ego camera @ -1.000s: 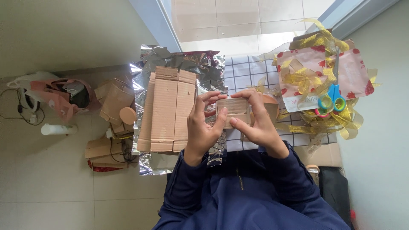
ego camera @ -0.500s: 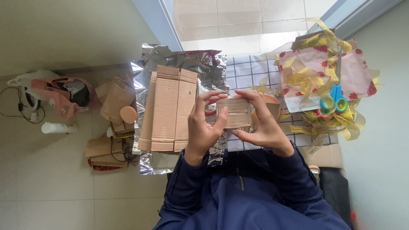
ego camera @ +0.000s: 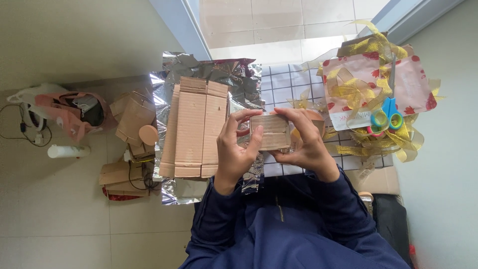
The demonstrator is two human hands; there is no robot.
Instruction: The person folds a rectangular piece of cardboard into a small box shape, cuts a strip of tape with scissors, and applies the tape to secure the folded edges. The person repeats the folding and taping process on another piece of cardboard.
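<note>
A small brown cardboard box (ego camera: 270, 132) is held in front of me by both hands. My left hand (ego camera: 234, 149) grips its left side, thumb on the front face. Around its right side wrap the fingers of my right hand (ego camera: 306, 142). Below the box on the floor lies a flattened cardboard sheet (ego camera: 195, 127) on crinkled silver foil (ego camera: 209, 69). A white checked paper (ego camera: 286, 82) spreads under my hands.
Patterned pink wrapping paper (ego camera: 413, 84) with gold ribbon (ego camera: 358, 89) and colourful scissors (ego camera: 386, 117) lies at the right. At the left are cardboard scraps (ego camera: 132, 117), a tape roll (ego camera: 148, 134), a white tube (ego camera: 68, 151) and a pink bag (ego camera: 69, 112).
Both hands have turned the small box slightly and shifted it a little; its flat front face now shows more squarely. The things on the floor have not moved.
</note>
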